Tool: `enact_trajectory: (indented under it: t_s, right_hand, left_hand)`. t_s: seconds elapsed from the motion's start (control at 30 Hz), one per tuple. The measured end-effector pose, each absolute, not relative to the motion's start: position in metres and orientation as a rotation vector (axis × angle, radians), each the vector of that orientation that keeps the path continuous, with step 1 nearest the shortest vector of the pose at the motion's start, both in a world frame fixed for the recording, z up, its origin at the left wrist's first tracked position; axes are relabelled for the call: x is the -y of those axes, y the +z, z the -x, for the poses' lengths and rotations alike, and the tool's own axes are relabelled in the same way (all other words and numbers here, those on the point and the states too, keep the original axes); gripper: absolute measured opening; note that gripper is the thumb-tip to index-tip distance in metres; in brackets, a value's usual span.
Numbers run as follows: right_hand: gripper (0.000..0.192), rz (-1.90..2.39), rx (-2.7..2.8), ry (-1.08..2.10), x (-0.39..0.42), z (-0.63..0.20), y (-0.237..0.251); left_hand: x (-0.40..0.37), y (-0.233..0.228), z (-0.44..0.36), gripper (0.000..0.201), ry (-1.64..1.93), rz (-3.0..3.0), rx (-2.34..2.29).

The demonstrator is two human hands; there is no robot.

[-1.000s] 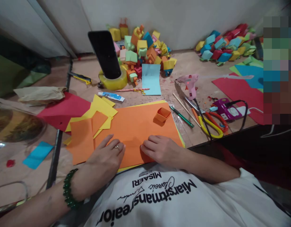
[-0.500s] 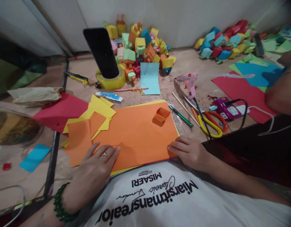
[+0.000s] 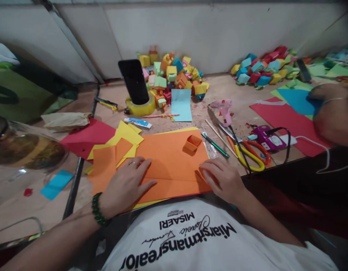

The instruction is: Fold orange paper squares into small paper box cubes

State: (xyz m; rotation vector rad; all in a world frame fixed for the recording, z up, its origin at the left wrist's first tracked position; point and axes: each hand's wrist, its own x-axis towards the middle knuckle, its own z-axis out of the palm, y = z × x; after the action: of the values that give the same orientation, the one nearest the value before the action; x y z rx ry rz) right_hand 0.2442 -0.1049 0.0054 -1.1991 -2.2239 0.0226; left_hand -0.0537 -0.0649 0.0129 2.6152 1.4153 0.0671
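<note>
One large orange paper sheet (image 3: 168, 158), creased, under both hands.

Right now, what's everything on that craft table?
orange sheet: one, folded, under both hands
small box: one, orange, on the sheet
paper pieces: several, yellow and orange, left of sheet
phone: one, black, upright in tape roll
folded boxes: two multicoloured piles by the wall
glue gun: one, pink, right of centre
scissors: one, yellow and red
another person's arm: far right
left hand: flat on sheet
right hand: pressing sheet's right edge
</note>
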Motion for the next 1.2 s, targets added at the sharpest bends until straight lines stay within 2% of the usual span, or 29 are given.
enact_trajectory:
  t_s: [0.03, 0.2, 0.4, 0.5, 0.63, 0.77, 0.9, 1.1, 1.2]
  right_hand:
    - [0.02, 1.243, 2.235, 0.046, 0.104, -0.238, 0.004]
    - [0.047, 1.354, 2.33, 0.101, 0.096, -0.219, -0.008]
    - [0.06, 1.194, 2.275, 0.084, 0.085, -0.212, -0.009]
    - [0.051, 1.039, 2.162, 0.03, 0.083, -0.208, 0.003]
    - [0.014, 0.849, 2.145, -0.069, 0.083, -0.199, 0.016]
    - [0.021, 0.746, 2.179, -0.065, 0.08, -0.193, 0.012]
    - [0.018, 0.705, 2.223, -0.081, 0.077, -0.192, 0.009]
    - [0.025, 0.731, 2.237, -0.074, 0.077, -0.194, 0.014]
    - [0.021, 0.715, 2.16, -0.014, 0.078, -0.196, 0.014]
  left_hand:
    - [0.062, 0.012, 0.048, 0.055, 0.072, -2.581, -1.448]
    - [0.057, 0.015, 0.029, 0.059, 0.047, -2.305, -1.474]
    - [0.075, 0.027, 0.029, 0.042, 0.202, -2.397, -1.458]
    - [0.088, 0.03, 0.031, 0.041, 0.265, -2.676, -1.317]
    - [0.099, 0.032, 0.032, 0.055, 0.134, -2.798, -1.297]
    - [0.097, 0.036, 0.035, 0.067, 0.065, -2.591, -1.307]
    - [0.087, 0.04, 0.039, 0.082, 0.149, -2.404, -1.192]
    - [0.076, 0.037, 0.035, 0.067, 0.182, -2.086, -1.122]
    - [0.074, 0.036, 0.033, 0.063, 0.267, -1.915, -1.055]
